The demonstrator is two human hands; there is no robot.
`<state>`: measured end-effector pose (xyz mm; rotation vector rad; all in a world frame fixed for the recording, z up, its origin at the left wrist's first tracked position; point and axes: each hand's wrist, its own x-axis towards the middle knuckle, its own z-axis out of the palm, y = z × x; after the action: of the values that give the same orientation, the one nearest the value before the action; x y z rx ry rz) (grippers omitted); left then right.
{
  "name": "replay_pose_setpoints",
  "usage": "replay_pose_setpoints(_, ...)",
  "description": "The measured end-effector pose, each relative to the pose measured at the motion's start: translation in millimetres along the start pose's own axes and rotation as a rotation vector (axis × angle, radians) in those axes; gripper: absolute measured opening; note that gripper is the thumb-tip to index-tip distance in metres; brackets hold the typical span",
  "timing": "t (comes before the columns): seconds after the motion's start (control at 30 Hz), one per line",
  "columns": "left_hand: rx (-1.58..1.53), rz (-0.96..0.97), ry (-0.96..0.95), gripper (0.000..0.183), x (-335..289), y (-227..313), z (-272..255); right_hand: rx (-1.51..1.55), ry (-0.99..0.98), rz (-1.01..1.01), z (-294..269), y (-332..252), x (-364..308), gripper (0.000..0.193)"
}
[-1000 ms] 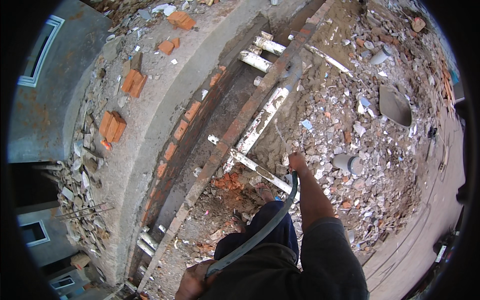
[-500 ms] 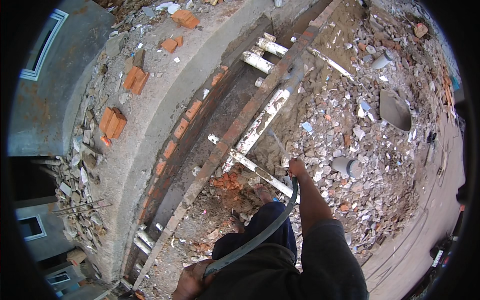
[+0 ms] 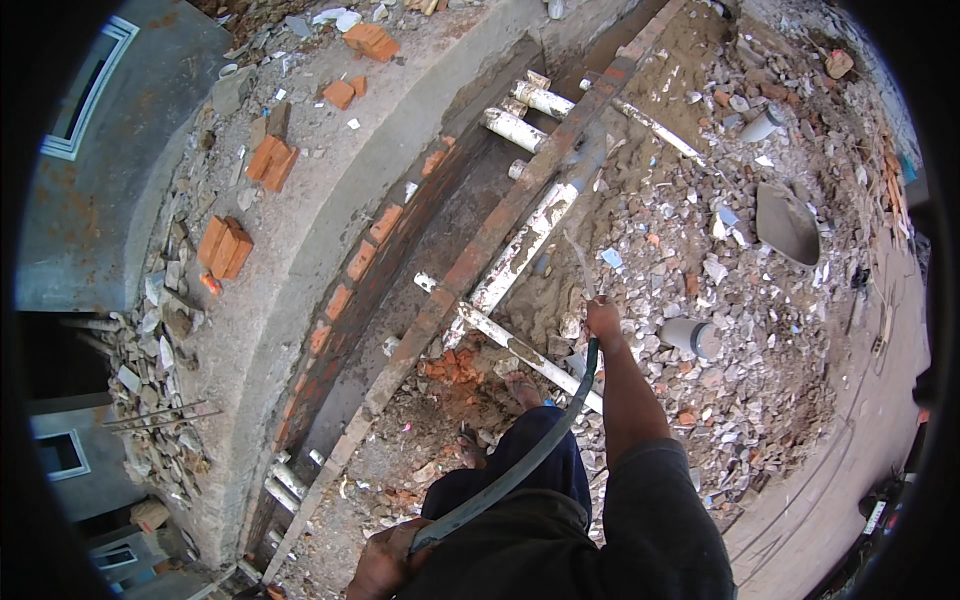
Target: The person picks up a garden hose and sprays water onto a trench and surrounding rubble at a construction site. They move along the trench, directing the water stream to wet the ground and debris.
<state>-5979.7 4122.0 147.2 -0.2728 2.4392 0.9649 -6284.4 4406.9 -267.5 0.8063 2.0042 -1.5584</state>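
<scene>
A dark green hose [image 3: 520, 471] runs across my body from hand to hand. At the bottom edge my left hand [image 3: 383, 560] is closed around its lower part. My right hand [image 3: 604, 320], stretched forward, is wrapped around the hose near its end. A thin jet of water leaves there, up and to the left, toward the sandy soil beside a dirty white pipe [image 3: 525, 247]. That pipe lies along a brick wall edge [image 3: 490, 235]. Another white pipe [image 3: 530, 355] crosses from the wall to just left of my right forearm.
Left of the wall runs a trench [image 3: 437, 235] crossed by short white pipe stubs [image 3: 515, 129]. Broken rubble covers the ground to the right, with a grey basin [image 3: 787, 224] and a grey cylinder [image 3: 690, 338]. Orange brick stacks [image 3: 225, 247] sit on the concrete ledge. My feet stand among rubble.
My right hand has moved slightly forward and to the right with the hose end. The water jet has shifted up with it. My left hand stays in place.
</scene>
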Motion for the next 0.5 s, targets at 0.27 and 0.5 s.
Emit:
replay_pose_setpoints(0.27, 0.006, -0.029, -0.002, 0.034, -1, 0, -2, -0.158, -0.191, 0.066, 9, 18, -12, 0.021)
replay_pose_setpoints(0.5, 0.041, 0.011, 0.031, 0.035, -4, -1, -4, -0.013, -0.183, 0.171, 7, 57, -30, 0.015)
